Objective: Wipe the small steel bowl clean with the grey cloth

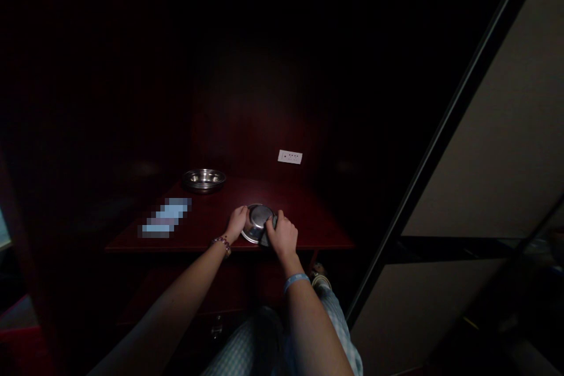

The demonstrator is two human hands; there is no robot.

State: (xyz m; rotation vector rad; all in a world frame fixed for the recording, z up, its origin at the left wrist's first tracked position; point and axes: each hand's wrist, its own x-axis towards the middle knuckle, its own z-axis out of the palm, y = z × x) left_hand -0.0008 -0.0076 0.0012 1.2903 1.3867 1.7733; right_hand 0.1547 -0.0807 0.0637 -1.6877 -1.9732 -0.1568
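A shiny metal bowl point(259, 215) is held near the front edge of a dark red shelf, its base turned toward me. My left hand point(237, 221) grips the bowl's left rim, fingers closed. On the right side, my right hand point(282, 235) is closed on a dark cloth point(265, 239) that lies against the bowl's outside. Most of the cloth is hidden under my fingers. Farther back on the left, several stacked metal bowls point(204, 181) stand upright on the shelf, apart from both hands.
The shelf point(308, 229) has a dark back wall with a white outlet plate point(289, 157). A pixelated bluish patch point(166, 218) lies at the left. A pale sliding door panel point(489, 147) rises on the right. Below is a drawer handle point(217, 327), near my knees.
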